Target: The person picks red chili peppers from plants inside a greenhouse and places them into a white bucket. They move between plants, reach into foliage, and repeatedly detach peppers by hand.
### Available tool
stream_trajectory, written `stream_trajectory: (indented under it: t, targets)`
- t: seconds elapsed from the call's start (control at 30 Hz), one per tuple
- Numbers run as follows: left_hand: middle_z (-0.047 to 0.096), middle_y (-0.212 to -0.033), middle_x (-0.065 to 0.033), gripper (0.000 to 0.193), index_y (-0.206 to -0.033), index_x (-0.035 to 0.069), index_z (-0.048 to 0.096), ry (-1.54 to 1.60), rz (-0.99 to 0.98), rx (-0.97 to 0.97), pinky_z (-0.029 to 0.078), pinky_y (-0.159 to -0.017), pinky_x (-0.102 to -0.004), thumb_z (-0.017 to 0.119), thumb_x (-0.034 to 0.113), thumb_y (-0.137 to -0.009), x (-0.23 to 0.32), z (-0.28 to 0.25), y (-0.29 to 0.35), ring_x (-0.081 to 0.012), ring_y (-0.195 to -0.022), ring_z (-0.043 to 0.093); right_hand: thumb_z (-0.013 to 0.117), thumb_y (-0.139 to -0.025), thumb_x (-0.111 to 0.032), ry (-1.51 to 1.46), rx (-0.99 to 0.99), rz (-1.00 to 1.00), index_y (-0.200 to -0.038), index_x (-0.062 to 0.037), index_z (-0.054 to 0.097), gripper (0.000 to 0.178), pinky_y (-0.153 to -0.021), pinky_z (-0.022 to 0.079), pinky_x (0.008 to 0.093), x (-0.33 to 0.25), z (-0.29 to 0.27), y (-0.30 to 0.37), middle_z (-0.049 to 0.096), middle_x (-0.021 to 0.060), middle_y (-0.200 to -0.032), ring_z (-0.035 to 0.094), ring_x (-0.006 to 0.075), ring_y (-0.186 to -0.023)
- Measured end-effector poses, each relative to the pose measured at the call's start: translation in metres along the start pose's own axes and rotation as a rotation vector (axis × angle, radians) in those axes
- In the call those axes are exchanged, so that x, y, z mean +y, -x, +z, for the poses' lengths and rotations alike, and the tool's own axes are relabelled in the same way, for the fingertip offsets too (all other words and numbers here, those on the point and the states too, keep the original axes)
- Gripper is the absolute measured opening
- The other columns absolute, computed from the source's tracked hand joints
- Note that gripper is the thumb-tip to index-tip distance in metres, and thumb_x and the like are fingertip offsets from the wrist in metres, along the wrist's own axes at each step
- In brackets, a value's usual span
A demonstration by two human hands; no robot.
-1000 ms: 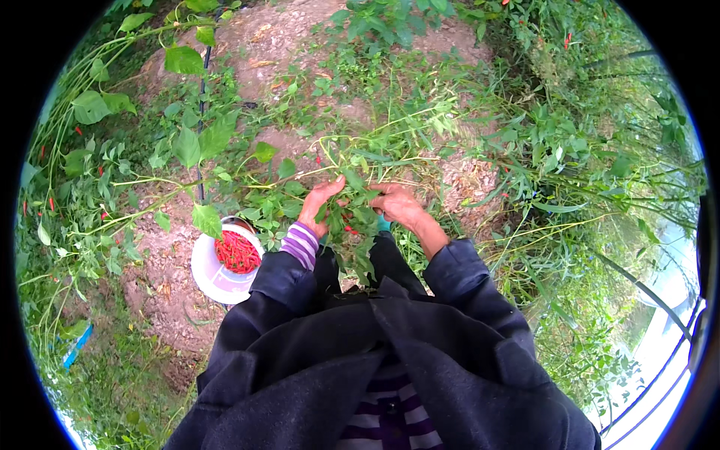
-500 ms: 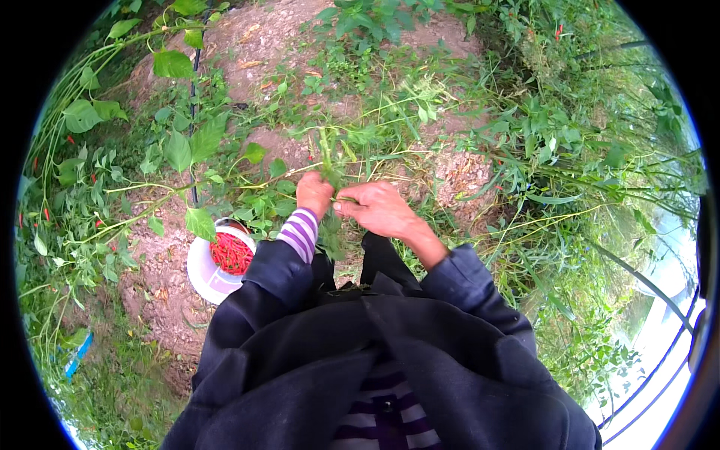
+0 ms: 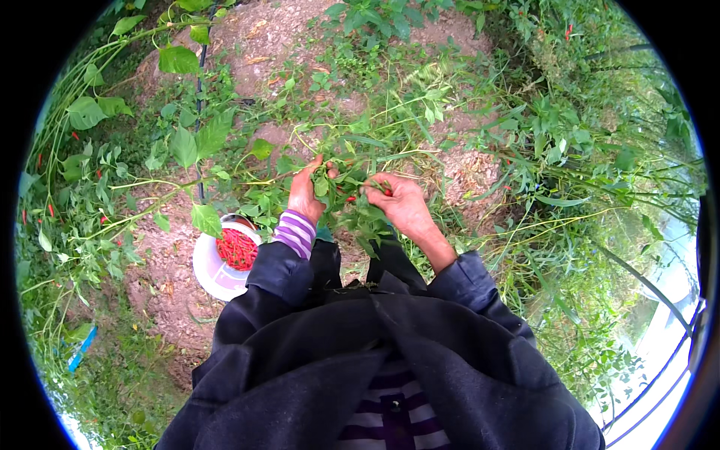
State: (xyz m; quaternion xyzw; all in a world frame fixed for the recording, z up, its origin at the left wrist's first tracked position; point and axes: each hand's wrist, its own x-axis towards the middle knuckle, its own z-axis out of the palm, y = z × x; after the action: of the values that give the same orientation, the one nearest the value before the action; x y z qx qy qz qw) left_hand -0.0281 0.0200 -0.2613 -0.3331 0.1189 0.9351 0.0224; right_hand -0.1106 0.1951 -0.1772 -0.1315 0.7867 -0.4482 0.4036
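My left hand [image 3: 304, 193] is closed around a leafy green chili branch [image 3: 365, 219], the thumb pointing up and away. The branch spreads between both hands above my knees. My right hand [image 3: 405, 208] pinches at the branch's right side, and a red chili [image 3: 387, 190] shows at its fingertips. Another small red chili [image 3: 350, 199] hangs among the leaves between the hands. To the left of my left forearm stands a white bucket [image 3: 213, 276] with many red chilies [image 3: 237, 250] in it.
Chili plants with scattered red fruit grow along the left [image 3: 90, 161] and right [image 3: 555, 142]. A black hose [image 3: 200, 97] runs along the ground at the left. A blue strip [image 3: 82, 349] lies at lower left. Weeds and bare soil [image 3: 169, 289] surround me.
My hands have moved apart, the right one shifting right. The branch has opened out between them, and red chilies now show among its leaves and at my right fingertips.
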Motion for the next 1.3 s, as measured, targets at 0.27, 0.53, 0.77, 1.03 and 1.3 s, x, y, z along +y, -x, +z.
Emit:
stream_trajectory:
  t: [0.27, 0.53, 0.77, 1.03, 1.3]
  targets:
    - [0.053, -0.069, -0.0006, 0.024, -0.089, 0.006, 0.054, -0.106, 0.040, 0.114, 0.046, -0.056, -0.0313, 0.045, 0.028, -0.093, -0.009, 0.022, 0.000, -0.0173, -0.066, 0.054, 0.070, -0.070, -0.033, 0.322, 0.036, 0.100, -0.086, -0.0038, 0.065, 0.034, -0.068, 0.047, 0.0410, -0.003, 0.019, -0.026, 0.063, 0.0175, -0.077, 0.061, 0.0348, -0.073]
    - [0.063, -0.088, -0.0075, 0.027, -0.098, 0.004, 0.058, -0.365, -0.021, 0.132, 0.050, -0.066, -0.0355, 0.057, 0.025, -0.082, -0.005, 0.017, 0.005, -0.0205, -0.082, 0.061, 0.070, -0.064, -0.033, 0.130, -0.085, 0.195, -0.094, -0.0008, 0.066, 0.044, -0.075, 0.048, 0.0372, 0.002, 0.010, -0.037, 0.065, 0.0194, -0.086, 0.063, 0.0326, -0.082]
    - [0.057, -0.104, -0.0114, 0.027, -0.105, 0.003, 0.056, -0.409, -0.081, -0.035, 0.052, -0.075, -0.0504, 0.057, 0.020, -0.083, 0.006, -0.015, 0.026, -0.0281, -0.096, 0.059, 0.071, -0.061, -0.034, 0.493, -0.208, 0.106, -0.078, 0.0002, 0.065, 0.038, -0.070, 0.049, 0.0383, -0.023, -0.018, -0.050, 0.064, 0.0178, -0.076, 0.063, 0.0301, -0.074]
    - [0.058, -0.078, -0.0092, 0.019, -0.093, -0.002, 0.056, -0.338, -0.147, 0.170, 0.052, -0.064, -0.0361, 0.052, 0.014, -0.084, -0.001, -0.006, 0.013, -0.0210, -0.069, 0.059, 0.072, -0.070, -0.032, 0.276, -0.150, 0.053, -0.083, -0.0073, 0.067, 0.029, -0.071, 0.048, 0.0349, -0.028, -0.027, -0.048, 0.065, 0.0135, -0.076, 0.062, 0.0237, -0.077]
    - [0.062, -0.091, -0.0017, 0.032, -0.101, 0.005, 0.061, -0.428, -0.026, 0.200, 0.050, -0.072, -0.0301, 0.052, 0.030, -0.083, 0.000, -0.020, 0.025, -0.0153, -0.078, 0.061, 0.066, -0.078, -0.028, 0.305, 0.333, -0.025, -0.086, -0.0121, 0.068, 0.018, -0.060, 0.049, 0.0350, -0.034, -0.032, -0.024, 0.065, 0.0108, -0.080, 0.062, 0.0230, -0.063]
